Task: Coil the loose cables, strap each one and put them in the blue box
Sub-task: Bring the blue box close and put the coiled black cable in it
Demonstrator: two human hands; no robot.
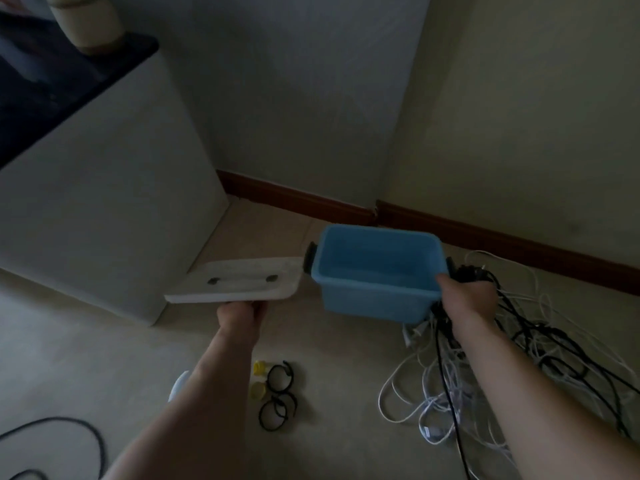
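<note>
The open-topped blue plastic box (375, 271), rectangular with a dark handle at each end, was off the floor in the right hand (465, 294), which gripped its near right corner with the thumb over the rim. The same hand also seemed to hold a dark plug or cable end against the box's right side; the blur left it unclear how firmly. The left hand (240, 311) was closed on the near edge of a flat white rectangular plastic lid (239, 282) with a moulded grip bar on top, held roughly level just left of the box, its right corner almost touching the box's left handle.

The box's interior showed only bare blue walls and floor.

The loose tangle of white and black cables (491, 372) lay on the pale floor below and to the right of the box, under the right forearm; the strands could not be counted. One more black cable (69, 433) looped at the lower left. Between the arms lay black ring-shaped straps (278, 396), about three, beside two small yellow pieces (259, 379). A dark wooden skirting board (485, 237) ran along the wall behind.
</note>
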